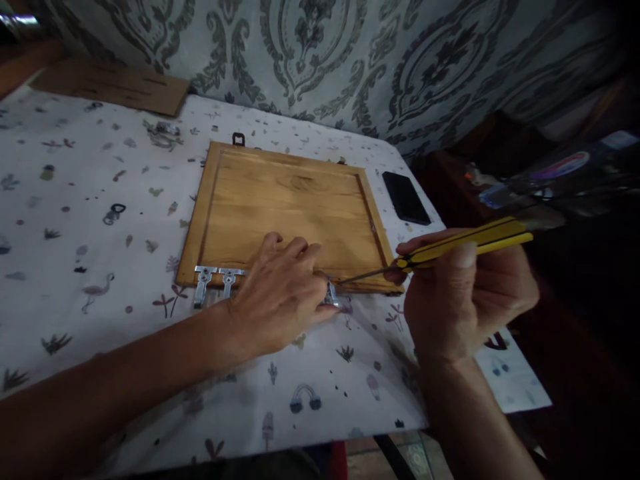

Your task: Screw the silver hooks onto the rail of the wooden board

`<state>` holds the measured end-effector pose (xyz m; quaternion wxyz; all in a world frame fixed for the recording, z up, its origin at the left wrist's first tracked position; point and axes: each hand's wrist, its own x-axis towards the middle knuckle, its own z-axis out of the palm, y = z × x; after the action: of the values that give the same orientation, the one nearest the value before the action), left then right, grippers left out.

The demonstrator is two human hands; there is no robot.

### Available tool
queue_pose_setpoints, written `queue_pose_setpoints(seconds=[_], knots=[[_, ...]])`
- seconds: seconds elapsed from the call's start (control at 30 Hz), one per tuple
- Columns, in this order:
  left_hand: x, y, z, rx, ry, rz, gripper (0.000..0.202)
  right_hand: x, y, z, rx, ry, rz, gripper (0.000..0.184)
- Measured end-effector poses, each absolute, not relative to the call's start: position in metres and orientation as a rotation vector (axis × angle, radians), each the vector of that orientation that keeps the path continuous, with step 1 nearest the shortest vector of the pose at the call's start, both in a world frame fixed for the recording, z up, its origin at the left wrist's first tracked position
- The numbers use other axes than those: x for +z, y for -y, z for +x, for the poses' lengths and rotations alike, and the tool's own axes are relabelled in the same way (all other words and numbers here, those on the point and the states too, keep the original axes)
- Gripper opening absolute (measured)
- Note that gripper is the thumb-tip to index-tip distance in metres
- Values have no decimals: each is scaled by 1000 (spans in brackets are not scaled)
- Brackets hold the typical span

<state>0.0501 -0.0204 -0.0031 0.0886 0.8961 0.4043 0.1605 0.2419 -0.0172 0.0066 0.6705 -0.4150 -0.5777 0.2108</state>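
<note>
The framed wooden panel lies flat on the cloth-covered counter. Two shiny metal hinges sit at the left end of the panel's near edge, poking out a bit. Another hinge sits farther right on that edge. The left hand is over it, thumb touching; I can't tell if its grip pinches or just presses. The right hand has its grip wrapped round a yellow screwdriver, and the tip points at this hinge. So three hinges are on the edge, and this one looks like the one being worked on. I can't tell if any are screwed tight. More loose metal parts lie past the panel's far left corner, unused.
</note>
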Motion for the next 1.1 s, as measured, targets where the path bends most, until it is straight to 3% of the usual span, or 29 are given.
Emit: queue_pose_setpoints(seconds=[1.1], knots=[[-6, 25, 51, 550, -1249, 2626, 32, 3, 22, 242, 382, 1455, -1015, 19]])
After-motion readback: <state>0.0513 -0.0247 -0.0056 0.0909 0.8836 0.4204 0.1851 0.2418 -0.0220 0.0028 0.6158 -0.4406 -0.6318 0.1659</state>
